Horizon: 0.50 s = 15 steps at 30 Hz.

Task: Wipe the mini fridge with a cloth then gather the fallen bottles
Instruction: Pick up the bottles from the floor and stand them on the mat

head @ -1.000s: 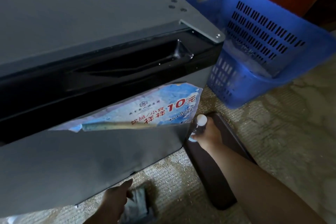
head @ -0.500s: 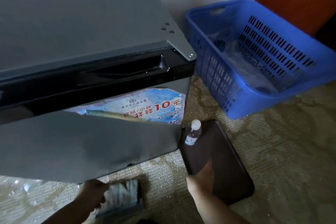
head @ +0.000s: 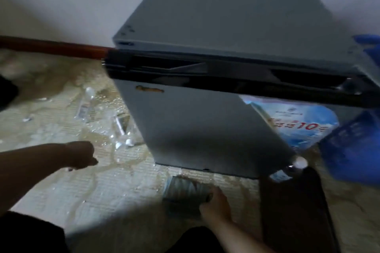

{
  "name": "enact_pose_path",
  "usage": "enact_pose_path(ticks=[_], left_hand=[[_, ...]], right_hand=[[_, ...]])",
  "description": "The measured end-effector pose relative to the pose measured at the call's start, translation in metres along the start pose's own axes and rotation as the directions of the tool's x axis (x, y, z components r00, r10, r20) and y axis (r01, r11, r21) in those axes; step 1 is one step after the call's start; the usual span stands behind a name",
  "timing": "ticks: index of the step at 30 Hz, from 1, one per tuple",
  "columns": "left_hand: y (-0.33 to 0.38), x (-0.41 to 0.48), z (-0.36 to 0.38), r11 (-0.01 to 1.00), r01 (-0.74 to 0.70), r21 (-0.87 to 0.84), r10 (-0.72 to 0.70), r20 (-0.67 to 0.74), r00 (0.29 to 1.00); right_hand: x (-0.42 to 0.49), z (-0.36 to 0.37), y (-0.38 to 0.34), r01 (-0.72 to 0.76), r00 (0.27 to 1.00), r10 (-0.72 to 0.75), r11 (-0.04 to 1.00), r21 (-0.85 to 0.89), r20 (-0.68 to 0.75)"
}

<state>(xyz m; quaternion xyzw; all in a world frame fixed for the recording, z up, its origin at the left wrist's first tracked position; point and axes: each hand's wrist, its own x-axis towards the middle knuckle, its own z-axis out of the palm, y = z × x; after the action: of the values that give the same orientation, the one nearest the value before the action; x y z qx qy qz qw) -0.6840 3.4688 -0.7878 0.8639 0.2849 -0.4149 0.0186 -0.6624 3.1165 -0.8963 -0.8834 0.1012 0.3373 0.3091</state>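
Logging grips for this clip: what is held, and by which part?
Right hand grips the grey cloth at its near right edge; left hand holds nothing.

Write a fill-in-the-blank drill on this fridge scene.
The right hand touches the grey ____.
The left hand reaches toward clear ____ lying left of the mini fridge.
One bottle stands upright on the dark ____.
Missing: cloth; bottles; tray.
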Motion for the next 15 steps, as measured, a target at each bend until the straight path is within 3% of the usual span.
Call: enact_pose_path(ticks=[4, 8, 12, 15], left_hand=[[-0.044, 0.004, -0.014, 0.997, -0.077, 0.02, 0.08, -0.204, 0.976], [-0.067, 0.03, 0.009, 0.985, -0.169, 0.042, 0.174, -0.177, 0.969], [-0.085, 0.067, 0.026, 0.969, -0.244, -0.028, 0.243, -0.048, 0.969], [-0.097, 0.097, 0.02, 0.936, -0.312, -0.162, 0.293, -0.131, 0.947]], right_hand=[[-0.019, 0.062, -0.051, 0.172, 0.975, -0.156, 0.98, -0.096, 0.157], [-0.025, 0.106, -0.09, 0.282, 0.931, -0.224, 0.943, -0.179, 0.289], [-0.011, 0.142, -0.138, 0.279, 0.933, -0.22, 0.942, -0.187, 0.284], [0.012, 0.167, -0.174, 0.322, 0.927, -0.266, 0.926, -0.197, 0.266]])
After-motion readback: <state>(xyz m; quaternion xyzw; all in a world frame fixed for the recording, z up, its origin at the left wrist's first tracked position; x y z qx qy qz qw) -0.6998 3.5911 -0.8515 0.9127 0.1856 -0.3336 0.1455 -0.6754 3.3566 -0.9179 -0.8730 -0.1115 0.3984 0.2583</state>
